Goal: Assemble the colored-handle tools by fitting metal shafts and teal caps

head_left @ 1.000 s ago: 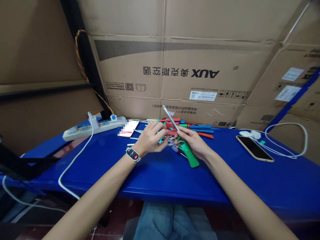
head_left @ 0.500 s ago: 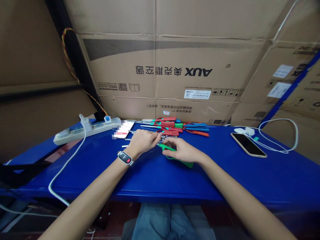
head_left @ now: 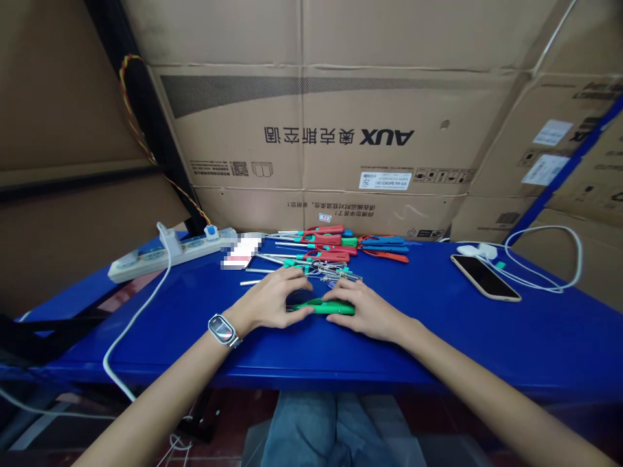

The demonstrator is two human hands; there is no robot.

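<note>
Between my two hands, near the middle of the blue table, is a green lighter handle (head_left: 331,307), held roughly level. My left hand (head_left: 275,298) wears a watch and closes its thumb and fingers around the handle's left end. At the other end, the fingers and thumb of my right hand (head_left: 365,308) pinch the green body. Just beyond lie loose lighter insides (head_left: 331,267) with thin wires and metal tubes. Several long red lighters (head_left: 324,240) with metal rods lie behind these. Fingers hide part of the handle's left tip.
Blue and orange handle pieces (head_left: 384,246) lie back right. A dark-screened phone (head_left: 485,277) and white charging cable (head_left: 545,285) are at the right. On the left stands a white power strip (head_left: 170,254), beside a lit, blurred screen (head_left: 243,251). A cardboard wall (head_left: 341,104) closes the back.
Both hands have come nearer to me with the green handle, which has turned from slanted to level. My left hand has moved from the loose parts to the handle's left end.
</note>
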